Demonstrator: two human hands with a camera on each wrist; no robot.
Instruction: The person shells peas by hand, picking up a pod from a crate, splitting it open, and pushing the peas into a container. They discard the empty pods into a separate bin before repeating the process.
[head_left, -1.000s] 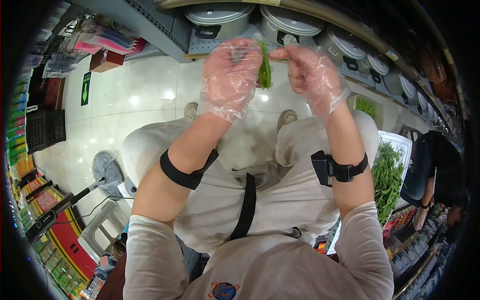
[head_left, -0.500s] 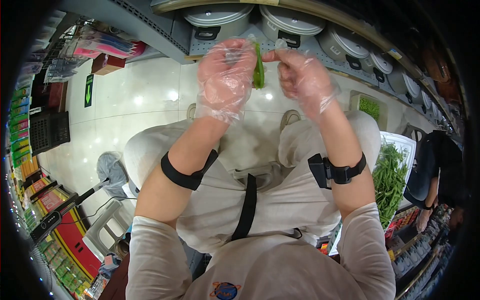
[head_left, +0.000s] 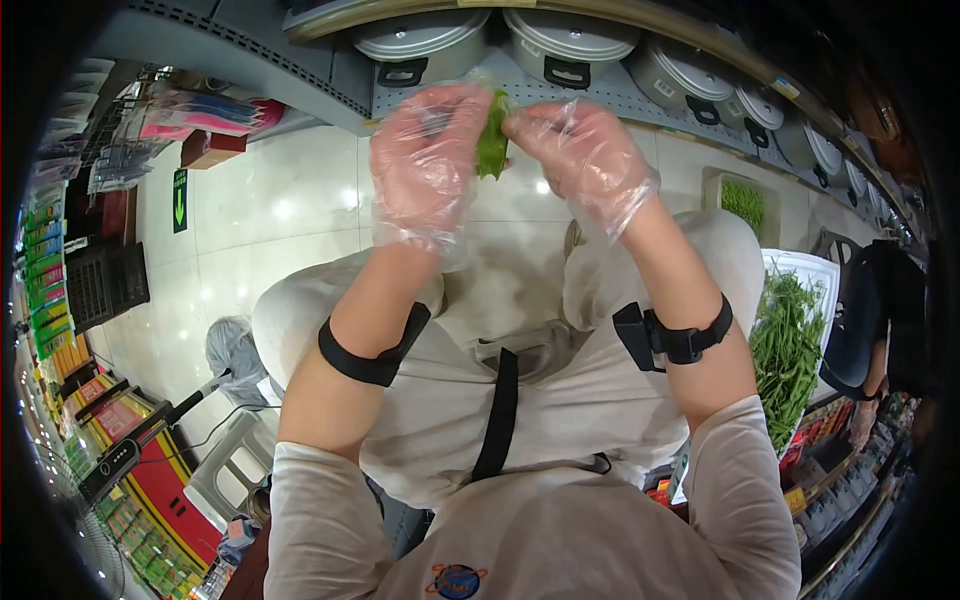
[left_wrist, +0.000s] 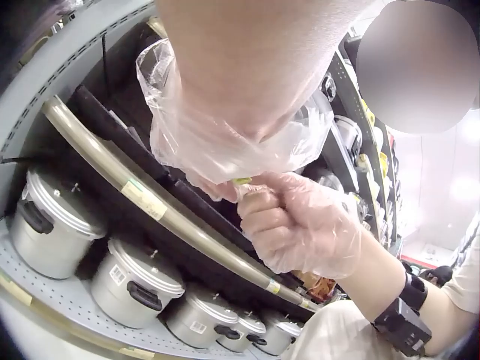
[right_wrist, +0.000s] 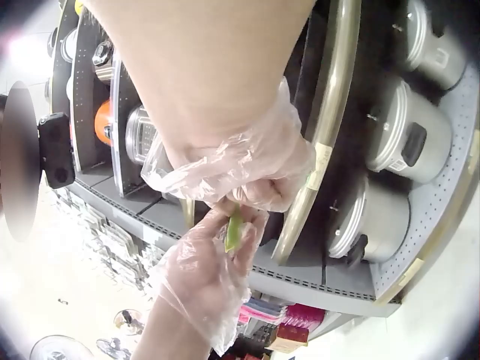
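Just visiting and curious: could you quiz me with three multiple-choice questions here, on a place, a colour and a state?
1. Where is the white crate of greens?
A. At the person's right.
B. On the lap.
C. On the pot shelf.

2. What colour is the pod?
A. Red.
B. Yellow.
C. Green.

3. What do the left hand and right hand do?
A. Hang idle.
B. Both pinch the pod.
C. Only the left touches it.

1 A: the head view shows it at that side.
2 C: it is plainly green.
3 B: both wrist views show each hand gripping it.
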